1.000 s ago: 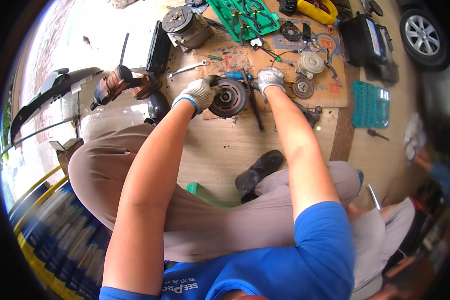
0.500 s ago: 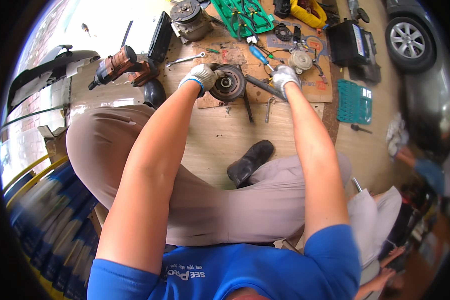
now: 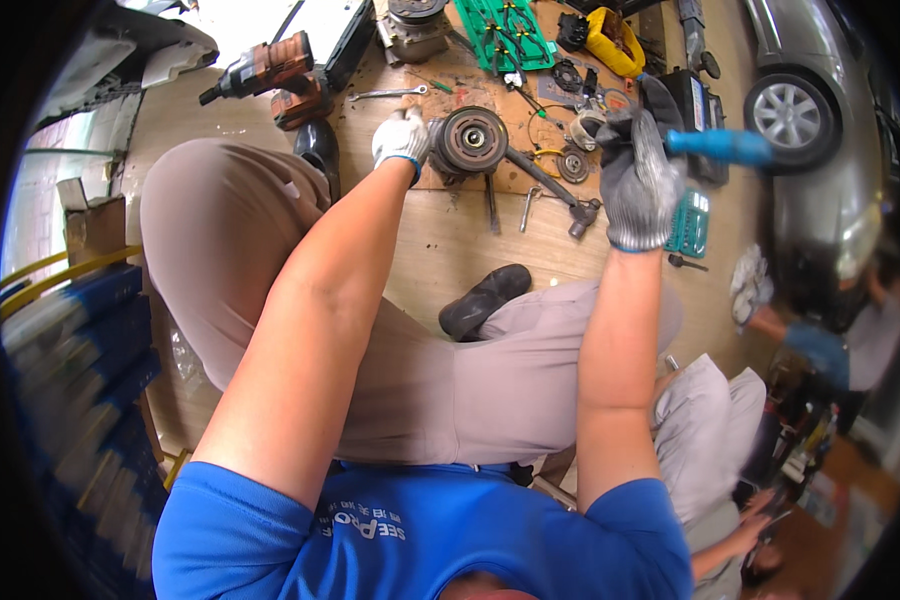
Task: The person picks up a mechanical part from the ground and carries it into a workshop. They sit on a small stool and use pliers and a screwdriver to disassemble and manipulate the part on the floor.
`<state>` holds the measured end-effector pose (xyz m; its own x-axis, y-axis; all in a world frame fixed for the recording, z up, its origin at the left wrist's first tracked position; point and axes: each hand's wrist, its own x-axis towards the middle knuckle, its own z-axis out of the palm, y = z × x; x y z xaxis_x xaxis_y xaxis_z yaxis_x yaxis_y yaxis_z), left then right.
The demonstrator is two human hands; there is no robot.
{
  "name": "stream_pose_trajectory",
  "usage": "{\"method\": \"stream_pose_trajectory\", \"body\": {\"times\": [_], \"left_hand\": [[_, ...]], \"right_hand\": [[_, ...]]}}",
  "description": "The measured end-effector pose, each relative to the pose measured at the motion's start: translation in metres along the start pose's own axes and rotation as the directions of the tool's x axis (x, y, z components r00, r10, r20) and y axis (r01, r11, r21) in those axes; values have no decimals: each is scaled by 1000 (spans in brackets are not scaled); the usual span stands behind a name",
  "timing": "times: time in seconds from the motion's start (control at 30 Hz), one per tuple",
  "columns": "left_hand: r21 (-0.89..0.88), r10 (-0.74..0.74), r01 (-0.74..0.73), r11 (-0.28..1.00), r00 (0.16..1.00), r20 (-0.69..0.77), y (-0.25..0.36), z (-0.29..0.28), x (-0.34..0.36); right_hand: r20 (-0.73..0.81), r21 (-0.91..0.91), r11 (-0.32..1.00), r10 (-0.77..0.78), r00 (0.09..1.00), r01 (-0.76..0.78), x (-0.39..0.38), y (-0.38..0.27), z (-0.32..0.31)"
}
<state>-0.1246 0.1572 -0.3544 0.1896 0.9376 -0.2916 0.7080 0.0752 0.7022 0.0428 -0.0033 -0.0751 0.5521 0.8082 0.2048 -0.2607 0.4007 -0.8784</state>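
Observation:
Raised over the right side of the work area, my gloved right hand (image 3: 642,185) is closed around a blue-handled screwdriver (image 3: 720,147). The handle sticks out to the right, blurred, and the glove hides the shaft. My gloved left hand (image 3: 400,140) is against the left side of a compressor (image 3: 473,140) with a round dark pulley facing up. Its fingers look bent, though their tips show poorly. A hammer (image 3: 582,215) lies between the compressor and my right hand, its dark handle leaning toward the pulley. A small wrench (image 3: 529,208) rests on the floor below the compressor.
Brown cardboard (image 3: 460,90) lies under the parts. A combination wrench (image 3: 387,93) and an orange-black cordless tool (image 3: 270,72) are at the left. A green tool tray (image 3: 505,35), a black battery (image 3: 692,100) and a teal case (image 3: 690,222) lie farther out. A car wheel (image 3: 792,118) stands right.
My right hand has picked up the blue-handled screwdriver from the cardboard and risen to the right. The hammer's head now shows. My left hand has shifted slightly away from the pulley's face.

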Motion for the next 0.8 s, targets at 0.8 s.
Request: {"method": "stream_pose_trajectory", "body": {"times": [0.8], "left_hand": [[-802,643,34,597,577,503,183,-150,-40]], "right_hand": [[3,-978,208,-42,999,12,48,89,-21]]}}
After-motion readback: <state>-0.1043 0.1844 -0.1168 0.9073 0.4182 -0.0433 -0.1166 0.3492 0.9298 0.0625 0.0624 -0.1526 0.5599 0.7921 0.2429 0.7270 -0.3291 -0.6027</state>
